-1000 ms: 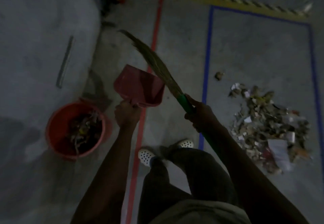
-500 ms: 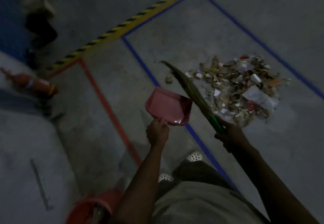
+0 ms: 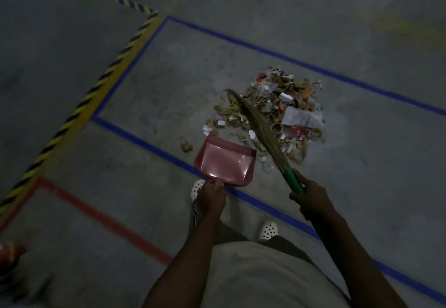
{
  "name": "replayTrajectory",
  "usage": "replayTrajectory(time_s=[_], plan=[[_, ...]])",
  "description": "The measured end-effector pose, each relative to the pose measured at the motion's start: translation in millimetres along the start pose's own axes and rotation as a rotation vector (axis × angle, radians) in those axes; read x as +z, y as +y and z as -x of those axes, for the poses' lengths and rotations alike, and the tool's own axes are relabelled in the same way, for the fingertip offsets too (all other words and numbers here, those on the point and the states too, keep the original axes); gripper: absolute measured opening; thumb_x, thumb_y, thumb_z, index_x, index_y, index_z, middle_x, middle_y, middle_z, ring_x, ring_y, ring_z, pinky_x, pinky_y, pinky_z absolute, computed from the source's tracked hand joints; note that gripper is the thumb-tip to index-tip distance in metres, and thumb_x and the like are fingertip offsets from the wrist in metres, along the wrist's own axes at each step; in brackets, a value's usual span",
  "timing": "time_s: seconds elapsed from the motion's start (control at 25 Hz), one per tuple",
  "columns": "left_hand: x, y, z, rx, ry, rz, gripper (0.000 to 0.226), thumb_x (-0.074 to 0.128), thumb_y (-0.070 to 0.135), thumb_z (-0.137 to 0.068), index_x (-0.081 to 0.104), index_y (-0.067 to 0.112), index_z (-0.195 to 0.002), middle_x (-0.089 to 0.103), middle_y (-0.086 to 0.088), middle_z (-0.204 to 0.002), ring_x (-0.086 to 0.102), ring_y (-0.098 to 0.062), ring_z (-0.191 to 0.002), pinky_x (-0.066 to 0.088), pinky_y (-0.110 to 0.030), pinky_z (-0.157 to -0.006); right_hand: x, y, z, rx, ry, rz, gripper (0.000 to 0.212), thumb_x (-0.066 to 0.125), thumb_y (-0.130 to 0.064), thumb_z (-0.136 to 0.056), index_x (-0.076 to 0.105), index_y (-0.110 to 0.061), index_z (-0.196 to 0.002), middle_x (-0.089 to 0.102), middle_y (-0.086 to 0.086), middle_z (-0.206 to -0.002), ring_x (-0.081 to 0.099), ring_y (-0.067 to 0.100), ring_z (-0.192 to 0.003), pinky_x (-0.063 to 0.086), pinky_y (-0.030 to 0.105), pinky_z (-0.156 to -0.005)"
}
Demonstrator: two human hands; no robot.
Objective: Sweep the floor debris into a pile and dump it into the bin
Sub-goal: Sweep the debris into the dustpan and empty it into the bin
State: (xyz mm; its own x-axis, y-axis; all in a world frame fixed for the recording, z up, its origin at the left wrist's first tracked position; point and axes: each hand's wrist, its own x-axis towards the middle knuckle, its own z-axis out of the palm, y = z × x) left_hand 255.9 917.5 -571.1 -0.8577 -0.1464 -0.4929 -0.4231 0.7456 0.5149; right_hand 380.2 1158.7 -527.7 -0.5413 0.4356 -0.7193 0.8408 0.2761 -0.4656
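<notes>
A pile of debris (image 3: 284,109), made of paper scraps, dry leaves and wrappers, lies on the grey floor inside a blue-taped rectangle. My left hand (image 3: 212,196) grips the handle of an empty pink dustpan (image 3: 225,161), held just short of the pile's near edge. My right hand (image 3: 311,196) grips the green handle of a grass broom (image 3: 258,126), whose bristles lie across the pile and point away from me. One loose clump of debris (image 3: 186,145) sits left of the dustpan. The bin is out of view.
Blue tape (image 3: 149,142) crosses the floor under the dustpan. Red tape (image 3: 101,216) runs at the lower left, and yellow-black hazard tape (image 3: 79,107) at the left. A red object (image 3: 9,254) shows at the left edge. My white shoes (image 3: 269,230) stand by the blue line.
My view has turned from the red bin to the debris pile, and the bin has left the frame. Dustpan and broom, still held, now hang close over the pile.
</notes>
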Motion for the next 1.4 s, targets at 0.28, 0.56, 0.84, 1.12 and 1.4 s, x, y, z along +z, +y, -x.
replayTrajectory(time_s=[0.28,0.56,0.84,1.12,1.4], plan=[[-53.7,-8.0,-144.3,0.086,-0.111,-0.15,0.025,0.067,0.033,-0.081,0.072,0.023,-0.104,0.072,-0.012,-0.099,0.065,-0.035,-0.095,0.05,-0.035,-0.079,70.2,-93.7,-46.5,0.091,0.136,-0.098,0.084,0.069,-0.016,-0.091,0.024,-0.04,-0.157,0.066,0.019,-0.103,0.067,0.027,-0.056,0.06,0.041,-0.053],[-61.8,-59.0,-274.6,0.12,-0.078,-0.254,0.026,0.07,0.027,-0.077,0.071,0.02,-0.103,0.073,-0.013,-0.098,0.066,-0.036,-0.093,0.05,-0.036,-0.076,146.6,-122.5,-133.1,0.156,0.097,-0.101,0.083,0.068,-0.017,-0.092,0.024,-0.043,-0.157,0.066,0.018,-0.106,0.066,0.026,-0.05,0.051,0.028,-0.038],[53.6,-229.8,-422.1,-0.024,0.002,-0.18,0.028,0.075,0.027,-0.079,0.069,0.019,-0.105,0.073,-0.01,-0.101,0.066,-0.033,-0.098,0.042,-0.03,-0.074,260.5,-84.8,-291.8,0.14,0.088,-0.08,0.079,0.07,-0.017,-0.093,0.027,-0.04,-0.156,0.068,0.01,-0.057,0.064,0.023,-0.041,0.049,0.026,-0.038],[80.0,-357.2,-563.4,0.06,0.057,-0.354,0.033,0.068,0.034,-0.085,0.064,0.024,-0.116,0.07,-0.011,-0.11,0.064,-0.037,-0.102,0.048,-0.04,-0.082,378.8,-57.7,-351.9,0.169,0.236,-0.295,0.083,0.071,-0.014,-0.092,0.026,-0.049,-0.152,0.071,0.015,-0.074,0.063,0.026,-0.041,0.051,0.033,-0.043],[109.3,-357.6,-636.9,0.306,-0.096,-0.575,0.03,0.059,0.032,-0.092,0.059,0.014,-0.117,0.066,-0.022,-0.109,0.062,-0.045,-0.098,0.048,-0.047,-0.079,445.0,-33.7,-380.6,0.219,0.176,-0.272,0.081,0.068,-0.013,-0.093,0.026,-0.036,-0.158,0.068,0.014,-0.089,0.062,0.016,-0.041,0.05,0.027,-0.037]])
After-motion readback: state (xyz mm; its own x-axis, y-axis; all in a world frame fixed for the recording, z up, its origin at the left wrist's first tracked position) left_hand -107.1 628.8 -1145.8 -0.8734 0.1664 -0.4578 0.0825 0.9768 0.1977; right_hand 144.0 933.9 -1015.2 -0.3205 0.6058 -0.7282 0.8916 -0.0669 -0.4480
